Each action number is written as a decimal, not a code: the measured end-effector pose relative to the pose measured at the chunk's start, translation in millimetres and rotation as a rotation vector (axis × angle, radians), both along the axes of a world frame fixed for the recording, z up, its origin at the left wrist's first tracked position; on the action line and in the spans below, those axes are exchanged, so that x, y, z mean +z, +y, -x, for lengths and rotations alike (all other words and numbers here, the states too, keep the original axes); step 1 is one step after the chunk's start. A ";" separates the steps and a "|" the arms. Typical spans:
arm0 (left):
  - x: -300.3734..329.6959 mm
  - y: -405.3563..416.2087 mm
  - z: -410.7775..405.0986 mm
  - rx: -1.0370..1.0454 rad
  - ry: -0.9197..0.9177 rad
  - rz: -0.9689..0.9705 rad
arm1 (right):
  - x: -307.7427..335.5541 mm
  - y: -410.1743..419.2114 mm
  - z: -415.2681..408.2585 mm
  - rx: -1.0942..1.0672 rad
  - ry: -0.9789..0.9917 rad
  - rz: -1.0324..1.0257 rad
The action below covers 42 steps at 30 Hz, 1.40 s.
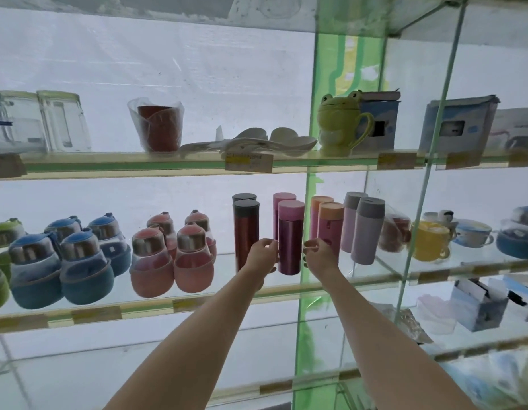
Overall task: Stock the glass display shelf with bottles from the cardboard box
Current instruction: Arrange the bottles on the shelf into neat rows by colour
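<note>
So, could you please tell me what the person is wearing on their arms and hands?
Nothing that shows: both forearms are bare up to the frame edge, with no sleeves, gloves, watch or bracelets on the left hand or right hand.

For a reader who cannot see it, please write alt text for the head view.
Two bare hands, left hand and right hand, reach to either side of a purple bottle standing upright on the middle glass shelf. It stands among slim bottles in pairs, with round blue bottles and pink bottles further left.
</note>
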<state>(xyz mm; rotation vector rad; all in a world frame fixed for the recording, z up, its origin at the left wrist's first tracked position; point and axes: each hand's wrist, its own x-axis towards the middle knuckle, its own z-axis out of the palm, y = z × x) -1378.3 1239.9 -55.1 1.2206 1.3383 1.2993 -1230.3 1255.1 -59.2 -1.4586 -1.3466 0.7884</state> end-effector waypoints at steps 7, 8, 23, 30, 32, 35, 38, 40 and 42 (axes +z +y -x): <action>-21.7 13.0 -31.1 0.168 0.014 -0.079 | -13.4 26.1 -11.8 0.116 0.088 0.034; -22.1 14.8 -34.4 0.193 0.047 -0.078 | -15.4 27.8 -14.9 0.138 0.100 0.041; -37.1 33.7 -25.7 0.071 0.116 -0.104 | -19.9 42.6 -9.6 0.317 0.131 0.068; -36.8 33.7 -25.2 0.038 0.043 -0.044 | -25.4 43.7 -12.5 0.391 0.168 0.064; -36.5 32.0 -26.4 0.021 0.038 -0.064 | -27.1 44.7 -12.1 0.383 0.181 0.064; -36.0 30.9 -27.0 0.018 0.091 -0.081 | -28.0 47.6 -12.9 0.342 0.211 0.083; -37.3 28.5 -28.5 0.012 0.088 -0.112 | -30.0 48.8 -13.6 0.334 0.207 0.076; -37.1 27.2 -29.7 0.005 0.069 -0.115 | -30.4 46.5 -15.3 0.335 0.192 0.048; -36.9 28.2 -29.3 0.011 0.060 -0.115 | -30.4 43.6 -16.9 0.364 0.178 0.015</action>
